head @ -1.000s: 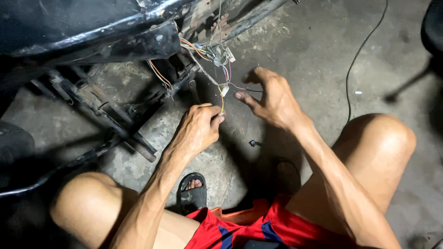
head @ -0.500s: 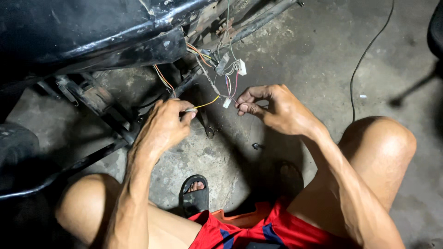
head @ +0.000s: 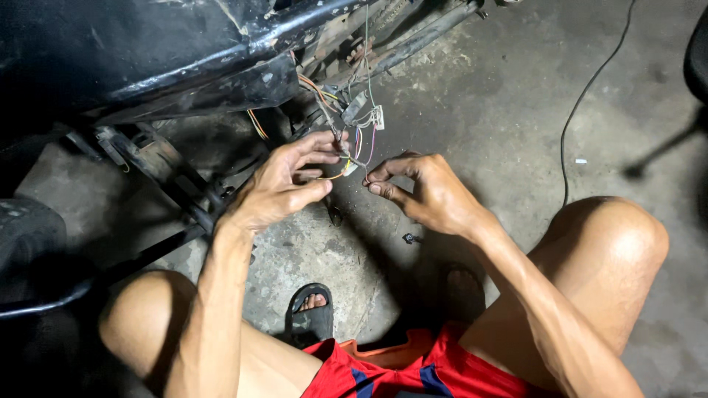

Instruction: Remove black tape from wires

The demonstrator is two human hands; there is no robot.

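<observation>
A bundle of coloured wires point(head: 346, 121) with small white connectors point(head: 377, 116) hangs from under a black motorcycle body point(head: 147, 51). My left hand point(head: 284, 184) is raised to the bundle, fingers spread, fingertips touching a wire near a small connector point(head: 349, 168). My right hand point(head: 424, 193) pinches a thin wire end between thumb and forefinger, just right of that connector. Both hands are a few centimetres apart above the concrete floor point(head: 472, 96).
The motorcycle's black frame and footrest bars point(head: 177, 191) run at left. A thin black cable point(head: 582, 96) lies across the floor at right. A small bolt point(head: 410, 238) lies on the floor below my right hand. My sandalled foot point(head: 311, 313) rests between my knees.
My left hand has moved right and up to the wire bundle and spread its fingers. My right hand has kept its pinch on the wire and stayed nearly in place.
</observation>
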